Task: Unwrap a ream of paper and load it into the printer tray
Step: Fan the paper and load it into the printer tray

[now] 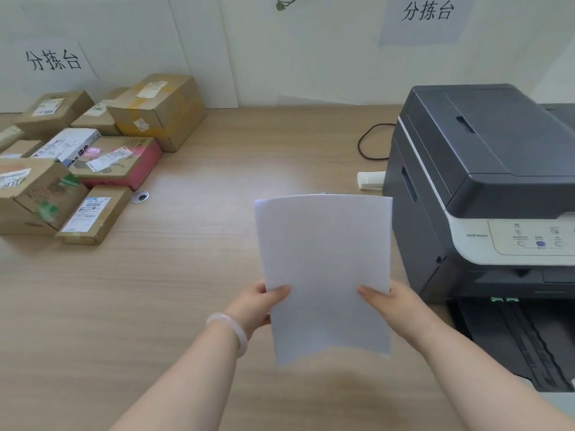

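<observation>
I hold a thin stack of white paper (325, 262) upright above the wooden table, in front of me. My left hand (259, 304) grips its left edge, thumb on the front; a pale bangle is on that wrist. My right hand (390, 301) grips the right edge the same way. The dark grey printer (485, 169) stands at the right. Its paper tray (516, 340) is pulled out at the lower right, dark inside, with no paper visible in it. No wrapper is in view.
Several cardboard parcels (81, 157) are piled at the left of the table (186, 290). A white stapler (371, 180) and a black cable (368, 141) lie left of the printer. A round cable grommet (140, 196) sits near the parcels. A white wall with paper signs is behind.
</observation>
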`<action>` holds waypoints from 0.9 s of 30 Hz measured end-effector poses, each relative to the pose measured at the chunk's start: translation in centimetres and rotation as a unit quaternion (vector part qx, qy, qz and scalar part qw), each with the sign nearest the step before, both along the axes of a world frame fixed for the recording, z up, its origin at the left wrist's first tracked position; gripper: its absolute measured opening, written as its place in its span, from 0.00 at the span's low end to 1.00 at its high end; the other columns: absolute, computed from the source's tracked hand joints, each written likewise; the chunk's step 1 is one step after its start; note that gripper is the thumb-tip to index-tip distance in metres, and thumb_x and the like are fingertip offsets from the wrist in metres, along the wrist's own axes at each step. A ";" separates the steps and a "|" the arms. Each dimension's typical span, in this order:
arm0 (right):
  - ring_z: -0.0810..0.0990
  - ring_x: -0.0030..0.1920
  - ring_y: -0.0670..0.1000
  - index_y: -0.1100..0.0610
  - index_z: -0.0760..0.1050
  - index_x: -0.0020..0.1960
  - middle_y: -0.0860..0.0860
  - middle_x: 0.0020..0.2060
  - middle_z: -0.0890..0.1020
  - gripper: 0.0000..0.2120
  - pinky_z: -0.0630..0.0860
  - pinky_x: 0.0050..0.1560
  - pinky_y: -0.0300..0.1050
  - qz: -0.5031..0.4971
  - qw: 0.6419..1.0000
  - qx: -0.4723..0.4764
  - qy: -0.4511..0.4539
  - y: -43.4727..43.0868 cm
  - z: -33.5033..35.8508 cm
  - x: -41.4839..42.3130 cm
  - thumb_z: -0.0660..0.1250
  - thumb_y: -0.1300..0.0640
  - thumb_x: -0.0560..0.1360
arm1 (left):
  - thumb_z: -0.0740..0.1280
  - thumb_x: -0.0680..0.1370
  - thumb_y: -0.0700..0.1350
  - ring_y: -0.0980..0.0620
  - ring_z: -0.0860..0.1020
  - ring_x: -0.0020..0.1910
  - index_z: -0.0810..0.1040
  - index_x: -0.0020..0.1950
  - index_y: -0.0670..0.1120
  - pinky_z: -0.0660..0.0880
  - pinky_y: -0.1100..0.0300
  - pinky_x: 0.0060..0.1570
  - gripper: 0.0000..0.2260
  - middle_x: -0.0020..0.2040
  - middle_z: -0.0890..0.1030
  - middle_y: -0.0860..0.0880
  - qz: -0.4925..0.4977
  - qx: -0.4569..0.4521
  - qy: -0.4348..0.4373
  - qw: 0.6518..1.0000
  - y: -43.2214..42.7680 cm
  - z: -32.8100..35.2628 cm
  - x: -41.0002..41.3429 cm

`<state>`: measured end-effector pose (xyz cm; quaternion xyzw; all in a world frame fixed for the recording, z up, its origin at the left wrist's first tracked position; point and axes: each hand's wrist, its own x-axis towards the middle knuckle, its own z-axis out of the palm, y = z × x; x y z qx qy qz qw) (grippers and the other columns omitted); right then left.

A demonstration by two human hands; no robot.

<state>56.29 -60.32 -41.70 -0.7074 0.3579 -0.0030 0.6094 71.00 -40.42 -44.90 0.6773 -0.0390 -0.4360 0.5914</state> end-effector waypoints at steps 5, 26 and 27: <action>0.78 0.45 0.39 0.51 0.79 0.51 0.44 0.44 0.82 0.06 0.71 0.39 0.23 -0.058 0.993 -0.078 -0.073 0.9 0.0 0.5 0.65 0.57 0.77 | 0.68 0.77 0.45 0.55 0.83 0.43 0.83 0.43 0.51 0.78 0.60 0.47 0.06 0.43 0.86 0.53 0.072 -0.018 -0.084 0.994 -2.4 0.0 -1.3; 0.81 0.43 0.53 0.58 0.77 0.48 0.51 0.43 0.83 0.09 0.74 0.38 0.43 -0.110 0.988 -0.109 -0.020 2.5 2.4 -4.3 0.66 0.51 0.76 | 0.65 0.78 0.43 0.44 0.83 0.48 0.82 0.44 0.47 0.79 0.48 0.54 0.07 0.46 0.85 0.45 0.054 0.023 -0.122 0.991 -0.5 3.3 -4.7; 0.80 0.41 0.53 0.59 0.76 0.48 0.51 0.41 0.82 0.11 0.73 0.38 0.43 -0.122 0.986 -0.113 -0.021 2.7 2.9 -4.8 0.65 0.50 0.77 | 0.65 0.78 0.43 0.44 0.83 0.47 0.82 0.43 0.47 0.79 0.46 0.55 0.07 0.45 0.85 0.45 0.054 0.018 -0.111 0.992 -0.3 3.5 -5.2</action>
